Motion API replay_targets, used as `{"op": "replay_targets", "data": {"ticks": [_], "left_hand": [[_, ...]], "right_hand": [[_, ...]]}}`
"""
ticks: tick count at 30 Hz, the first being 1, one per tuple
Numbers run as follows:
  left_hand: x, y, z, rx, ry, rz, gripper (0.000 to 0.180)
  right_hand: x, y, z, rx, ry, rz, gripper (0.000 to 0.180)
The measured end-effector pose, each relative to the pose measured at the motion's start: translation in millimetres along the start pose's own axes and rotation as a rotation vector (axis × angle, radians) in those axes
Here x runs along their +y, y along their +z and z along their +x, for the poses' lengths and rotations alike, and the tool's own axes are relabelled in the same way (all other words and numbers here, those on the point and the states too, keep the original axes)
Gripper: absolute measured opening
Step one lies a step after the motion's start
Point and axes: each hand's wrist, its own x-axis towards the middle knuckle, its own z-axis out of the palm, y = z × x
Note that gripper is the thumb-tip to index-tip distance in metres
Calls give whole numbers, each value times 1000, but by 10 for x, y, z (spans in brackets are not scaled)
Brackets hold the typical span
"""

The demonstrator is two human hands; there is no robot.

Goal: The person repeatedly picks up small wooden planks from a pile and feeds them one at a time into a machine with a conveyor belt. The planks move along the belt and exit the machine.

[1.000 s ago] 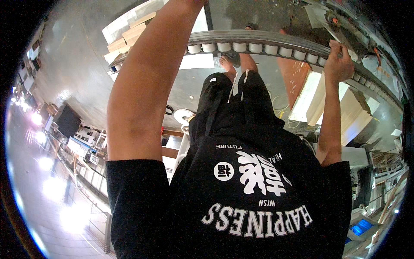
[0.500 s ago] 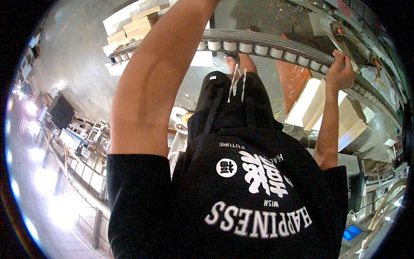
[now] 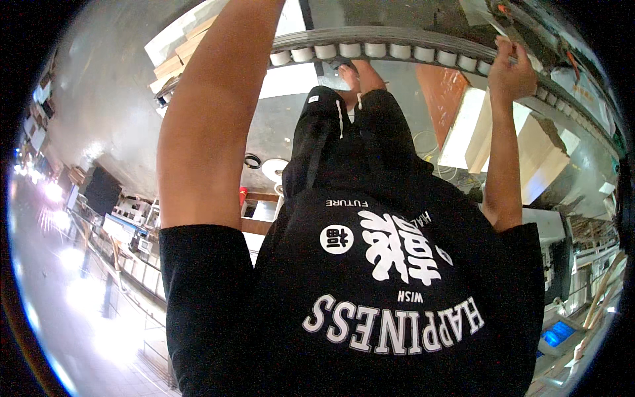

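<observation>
My left forearm [image 3: 211, 112] reaches forward across the left side and leaves the picture at the top, so my left hand is out of sight. Out at the far right is my right hand [image 3: 512, 76], above a long rail with white rollers [image 3: 374, 50] that looks bent in this view. Its fingers are curled together by the rail's far edge. What they grip, if anything, is hidden.
Light wooden boards [image 3: 182, 56] lie stacked beyond my left arm. More pale boards [image 3: 529, 149] stand below the rail at right, beside a reddish-brown panel [image 3: 440, 96]. A white disc [image 3: 274, 170] and a black ring [image 3: 252, 161] are left of my legs.
The whole view has shifted a little, with the rail now higher in the picture. My left forearm has swung slightly left. My right hand stays at the rail, its fingers reaching slightly past the far edge.
</observation>
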Motion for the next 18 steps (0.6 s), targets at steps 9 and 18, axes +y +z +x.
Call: {"op": "replay_targets", "data": {"ticks": [9,18], "left_hand": [[174,-114,71,-32,-62,51,26],[215,-68,91,-97,-68,120,32]], "right_hand": [[183,142,-55,143,-122,0,43],[-394,-320,-48,164,-55,77,23]]}}
